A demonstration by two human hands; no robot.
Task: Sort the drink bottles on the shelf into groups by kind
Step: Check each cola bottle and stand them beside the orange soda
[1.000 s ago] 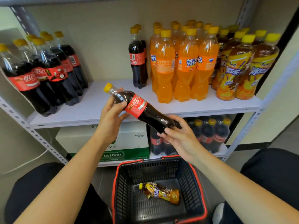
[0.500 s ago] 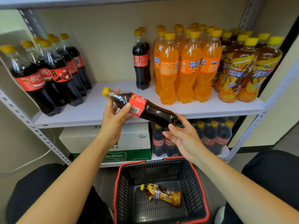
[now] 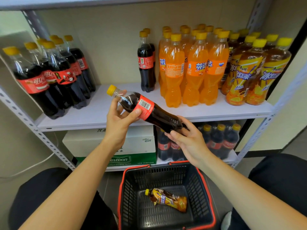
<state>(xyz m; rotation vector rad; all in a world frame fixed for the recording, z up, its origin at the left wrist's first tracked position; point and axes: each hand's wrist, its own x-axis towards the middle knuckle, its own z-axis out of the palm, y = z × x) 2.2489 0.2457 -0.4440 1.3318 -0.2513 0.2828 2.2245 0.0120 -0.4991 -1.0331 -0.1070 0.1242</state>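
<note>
"FANTA" on orange btl (image 3: 215,70); "冰红茶" on tea btl (image 3: 243,77); "estbon", "Drinking Water" on green carton (image 3: 141,159)

One wide-angle camera sits on the person's head, close before the shelf (image 3: 93,113), facing forward and tilted down. The shelf fills the far half; the basket (image 3: 166,175) on the floor lies nearest, low centre.

White shelf (image 3: 93,113) carries upright bottles — cola cluster (image 3: 49,80) left, 2 colas (image 3: 146,67) centre, orange sodas (image 3: 196,70), iced teas (image 3: 249,73) right.

Cola bottle (image 3: 156,115) — tilted, yellow-capped, seemingly full.
</note>
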